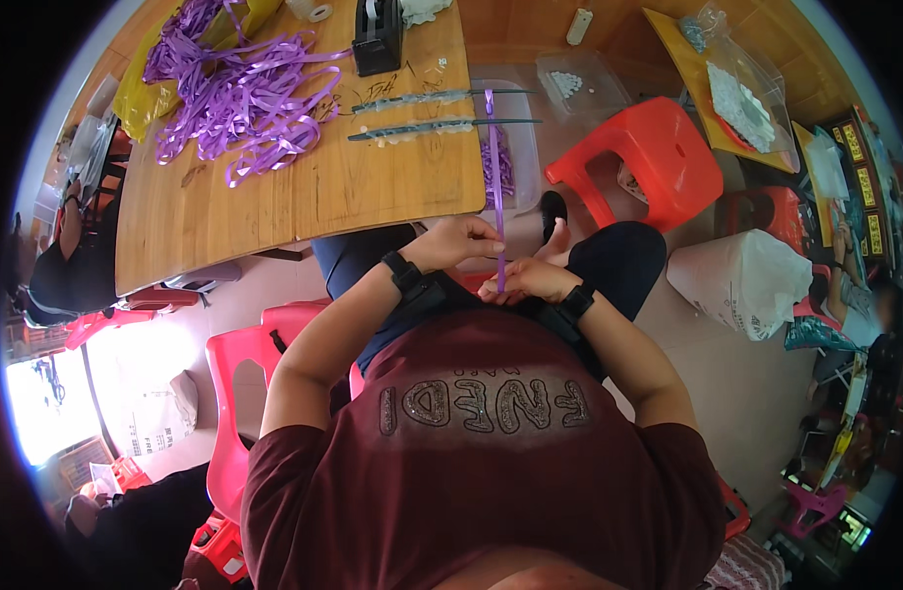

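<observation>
A narrow purple ribbon [496,187] runs nearly straight from above the table's right edge down to my lap. The fingers of my left hand [461,244] pinch it partway along. Just below, my right hand [532,280] holds the ribbon's near end between closed fingertips. Toward its far end the ribbon crosses two thin dark strips [382,134], which stick out past the table edge and carry whitish, clear bits. On the wooden table [304,202], a large loose heap of purple ribbon [235,98] lies partly over a yellow plastic bag [137,103].
A black tape dispenser [378,44] stands at the table's far edge. Beside the table, a clear bin [520,147] holds purple pieces. A red stool [658,157] and a white sack [741,280] are to the right. Other people sit at both sides.
</observation>
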The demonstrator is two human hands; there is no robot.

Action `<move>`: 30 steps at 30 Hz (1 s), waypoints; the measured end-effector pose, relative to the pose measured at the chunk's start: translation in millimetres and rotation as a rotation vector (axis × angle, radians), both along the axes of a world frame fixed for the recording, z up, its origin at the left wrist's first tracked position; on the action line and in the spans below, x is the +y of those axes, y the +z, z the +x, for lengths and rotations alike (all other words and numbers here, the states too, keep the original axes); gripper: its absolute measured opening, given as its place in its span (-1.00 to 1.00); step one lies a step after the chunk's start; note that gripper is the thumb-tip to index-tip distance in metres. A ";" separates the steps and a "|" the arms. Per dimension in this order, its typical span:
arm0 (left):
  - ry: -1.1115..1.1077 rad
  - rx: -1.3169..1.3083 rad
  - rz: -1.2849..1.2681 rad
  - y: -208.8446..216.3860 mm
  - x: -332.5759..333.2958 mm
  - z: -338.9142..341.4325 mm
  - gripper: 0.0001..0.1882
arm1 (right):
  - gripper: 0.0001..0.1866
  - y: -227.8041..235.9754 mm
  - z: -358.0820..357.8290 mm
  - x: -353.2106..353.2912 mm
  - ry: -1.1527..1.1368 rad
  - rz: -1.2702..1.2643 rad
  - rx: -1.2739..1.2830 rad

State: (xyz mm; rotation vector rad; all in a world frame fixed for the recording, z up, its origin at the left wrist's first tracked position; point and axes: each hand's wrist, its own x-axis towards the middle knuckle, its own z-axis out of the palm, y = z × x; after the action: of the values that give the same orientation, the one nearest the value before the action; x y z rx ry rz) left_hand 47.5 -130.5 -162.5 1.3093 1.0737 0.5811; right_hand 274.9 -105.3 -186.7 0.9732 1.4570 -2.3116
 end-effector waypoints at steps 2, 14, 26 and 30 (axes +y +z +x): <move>0.137 0.030 -0.031 16.7 2.4 6.2 -0.70 | -0.52 3.4 2.7 -2.4 -0.033 0.037 0.000; 0.343 0.136 0.151 30.6 2.7 16.3 -0.73 | -0.69 57.3 -18.5 42.5 -0.635 0.742 0.235; 0.256 0.187 0.043 56.1 -13.7 23.8 -0.73 | -0.79 75.0 -59.8 71.7 -0.787 0.560 0.344; 0.049 0.203 0.177 68.2 -24.5 18.9 -0.70 | -0.79 66.3 -61.0 69.7 -0.830 0.377 0.436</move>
State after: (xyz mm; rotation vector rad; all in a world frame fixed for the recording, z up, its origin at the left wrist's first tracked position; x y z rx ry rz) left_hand 66.4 -155.1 -94.2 1.5243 1.2457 0.6001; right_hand 213.9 -35.5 -120.4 1.4573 1.9887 -3.0313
